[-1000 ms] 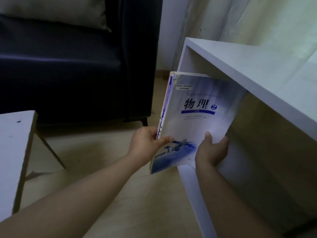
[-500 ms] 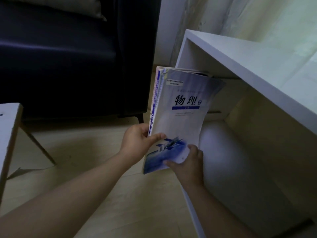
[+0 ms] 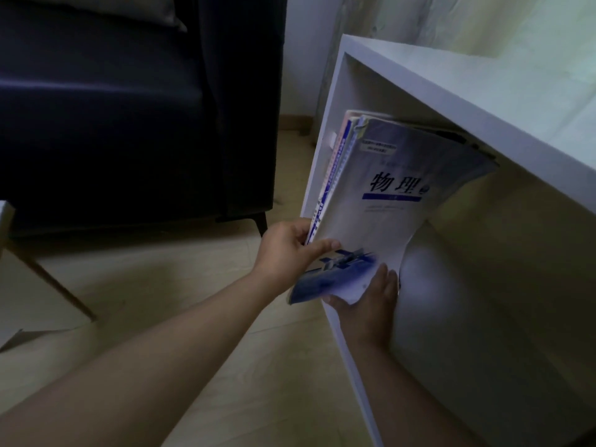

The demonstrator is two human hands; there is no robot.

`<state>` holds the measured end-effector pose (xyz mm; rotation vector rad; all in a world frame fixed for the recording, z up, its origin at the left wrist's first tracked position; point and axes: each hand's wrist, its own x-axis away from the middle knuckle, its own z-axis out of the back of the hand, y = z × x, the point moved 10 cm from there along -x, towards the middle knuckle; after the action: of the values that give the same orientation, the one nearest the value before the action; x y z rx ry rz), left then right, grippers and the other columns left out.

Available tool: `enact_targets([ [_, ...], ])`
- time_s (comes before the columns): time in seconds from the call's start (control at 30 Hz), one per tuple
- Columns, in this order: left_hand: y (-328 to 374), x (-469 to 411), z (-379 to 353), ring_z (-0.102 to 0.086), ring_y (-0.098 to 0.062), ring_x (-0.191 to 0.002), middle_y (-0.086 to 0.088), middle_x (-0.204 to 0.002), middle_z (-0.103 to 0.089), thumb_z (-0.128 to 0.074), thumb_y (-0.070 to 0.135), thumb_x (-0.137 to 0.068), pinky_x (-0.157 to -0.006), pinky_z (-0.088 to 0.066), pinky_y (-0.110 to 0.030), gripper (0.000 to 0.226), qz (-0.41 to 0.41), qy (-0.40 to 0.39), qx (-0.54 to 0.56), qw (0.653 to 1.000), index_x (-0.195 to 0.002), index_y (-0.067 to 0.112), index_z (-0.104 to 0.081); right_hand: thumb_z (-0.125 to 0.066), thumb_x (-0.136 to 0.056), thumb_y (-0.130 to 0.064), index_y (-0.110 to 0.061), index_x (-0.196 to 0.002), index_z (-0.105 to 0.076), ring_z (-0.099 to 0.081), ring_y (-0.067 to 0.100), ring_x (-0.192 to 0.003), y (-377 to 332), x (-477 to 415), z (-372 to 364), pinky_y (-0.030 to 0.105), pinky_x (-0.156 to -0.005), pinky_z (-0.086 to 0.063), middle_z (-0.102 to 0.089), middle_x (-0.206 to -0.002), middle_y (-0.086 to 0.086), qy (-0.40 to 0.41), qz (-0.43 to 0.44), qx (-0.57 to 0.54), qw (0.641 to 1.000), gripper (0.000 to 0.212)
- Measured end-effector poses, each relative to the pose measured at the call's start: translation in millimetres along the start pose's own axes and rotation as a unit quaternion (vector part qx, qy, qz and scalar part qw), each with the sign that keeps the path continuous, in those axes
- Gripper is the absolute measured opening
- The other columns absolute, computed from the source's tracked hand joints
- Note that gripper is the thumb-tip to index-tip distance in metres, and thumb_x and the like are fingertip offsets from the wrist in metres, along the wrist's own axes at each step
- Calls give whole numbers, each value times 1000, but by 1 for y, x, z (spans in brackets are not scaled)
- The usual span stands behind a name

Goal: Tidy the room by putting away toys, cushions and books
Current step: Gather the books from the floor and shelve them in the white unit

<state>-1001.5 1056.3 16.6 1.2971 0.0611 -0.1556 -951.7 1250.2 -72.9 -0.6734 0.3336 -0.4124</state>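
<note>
- One stack of blue-and-white paperback books [image 3: 387,204], number unclear, entering the left side of one white wooden cabinet [image 3: 451,91].
- Left hand [image 3: 287,250] clasps the spines; right hand [image 3: 367,301] grasps the bottom corner.

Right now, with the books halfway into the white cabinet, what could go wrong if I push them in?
1. The stack of books is tilted, and its upper right corner bends against the underside of the cabinet top; pushing could crease the covers.
2. The left hand and right hand grip only the lower end, and the books fan apart along the spine side, so one may slip out.
</note>
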Motion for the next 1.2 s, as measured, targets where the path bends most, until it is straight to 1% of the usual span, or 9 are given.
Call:
enact_targets([
  [0.17,5,-19,-9,-71,-10,-77,4,-86,-75,-80,29,-74,-76,-58,-42,26,-12,-3,0,1000,-97,17,-74,-85,-66,-39,-8,-152,-18,-10,28,-148,0,-15,1,43,-117,-25,-12,-160,13,40,-24,-9,999,113],
  [0.3,1,-34,-15,-71,-13,-79,0,-90,-74,-79,28,-75,-76,-59,-42,29,-7,-9,9,1000,-98,12,-73,-85,-58,-51,-7,-139,-41,-41,34,-128,5,-13,14,45,-103,-38,-41,-142,17,100,-73,59,991,103],
  [0.4,-2,-41,-21,-72,-17,-81,-2,-90,-75,-80,29,-74,-76,-59,-45,29,-9,-7,15,1000,-97,12,-73,-86,-56,-52,-5,-127,-52,-50,36,-116,10,-14,21,44,-97,-39,-52,-130,18,137,-91,63,984,91],
  [0.53,-4,-51,-23,-71,-16,-81,-2,-89,-75,-81,27,-74,-78,-59,-43,30,-8,0,36,999,-96,8,-73,-82,-60,-54,-5,-130,-54,-49,34,-122,10,-26,16,45,-100,-35,-53,-135,16,145,-81,70,984,90],
  [0.67,-6,-62,-26,-71,-13,-81,-1,-89,-74,-80,24,-75,-77,-59,-38,30,-7,1,53,999,-98,8,-72,-76,-68,-57,-7,-141,-45,-39,30,-134,13,-40,3,46,-110,-25,-44,-147,13,110,-78,82,987,94],
  [0.77,-11,-72,-30,-72,-16,-80,0,-87,-75,-82,28,-72,-77,-59,-42,30,-5,5,64,998,-95,10,-73,-68,-75,-61,-10,-147,-35,-29,27,-141,11,-62,-5,47,-115,-17,-33,-154,10,49,-66,113,990,94],
  [0.9,-10,-81,-33,-71,-13,-76,2,-84,-75,-81,25,-74,-76,-59,-37,20,-7,12,56,998,-90,16,-73,-59,-84,-59,-13,-152,-21,-15,26,-147,13,-91,-20,52,-116,-7,-20,-160,7,-43,-66,137,988,91],
  [1.03,-14,-89,-35,-72,-16,-82,-2,-90,-75,-81,25,-74,-78,-59,-42,28,7,10,74,997,-97,11,-73,-46,-88,-65,-13,-154,-17,-12,24,-148,12,-92,-26,51,-117,-5,-16,-161,7,-17,-53,161,985,89],
  [1.2,-22,-97,-35,-72,-16,-81,-1,-88,-74,-80,30,-74,-75,-60,-43,27,29,31,77,996,-93,14,-71,-51,-84,-65,-13,-146,-36,-31,29,-139,9,-92,-15,50,-115,-19,-37,-150,12,74,-35,160,984,82],
])
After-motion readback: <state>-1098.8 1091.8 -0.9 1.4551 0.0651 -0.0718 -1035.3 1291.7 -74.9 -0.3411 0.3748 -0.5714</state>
